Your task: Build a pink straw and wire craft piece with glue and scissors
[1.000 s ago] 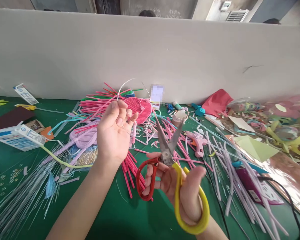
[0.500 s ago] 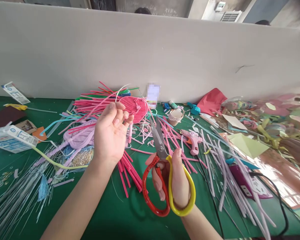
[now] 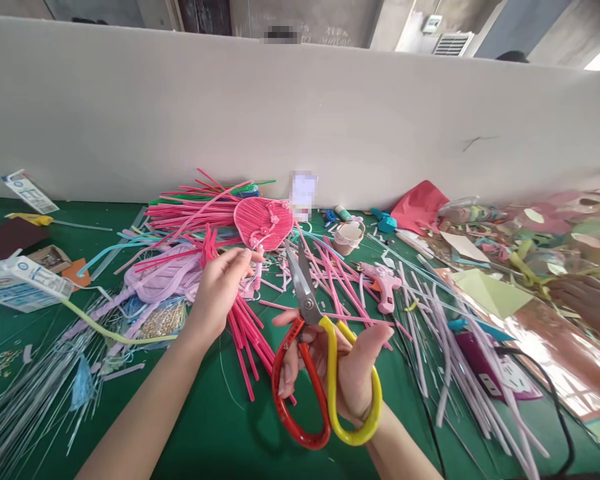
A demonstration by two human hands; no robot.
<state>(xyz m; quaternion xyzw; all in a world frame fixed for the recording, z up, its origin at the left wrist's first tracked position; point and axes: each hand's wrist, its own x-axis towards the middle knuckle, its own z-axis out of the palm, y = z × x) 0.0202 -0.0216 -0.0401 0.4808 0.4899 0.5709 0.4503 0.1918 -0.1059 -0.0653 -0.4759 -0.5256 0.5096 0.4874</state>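
My right hand [image 3: 345, 363] grips a pair of scissors [image 3: 313, 353] with one red and one yellow handle loop; the steel blades are nearly closed and point up and to the left. My left hand [image 3: 220, 290] is stretched forward, low over a pile of pink straws [image 3: 245, 327]. Its fingertips are pinched together just below a pink woven heart piece [image 3: 263, 220], at the heart's pale stem. What lies between the fingertips is hidden. The scissor tips sit a little to the right of those fingers.
The green table [image 3: 220, 433] is strewn with straws. A pink glue gun [image 3: 380, 283], a small cup [image 3: 349, 235], red cloth [image 3: 420, 203] and paper scraps [image 3: 490, 290] lie right, a white box [image 3: 17, 283] and clear rods [image 3: 30, 400] left. A black cable [image 3: 555, 387] and another person's hand [image 3: 585, 300] are at right.
My left hand dropped from a raised, palm-up pose holding a thin white wire down to the straws by the heart. The scissors' blades closed and my right hand shifted slightly left.
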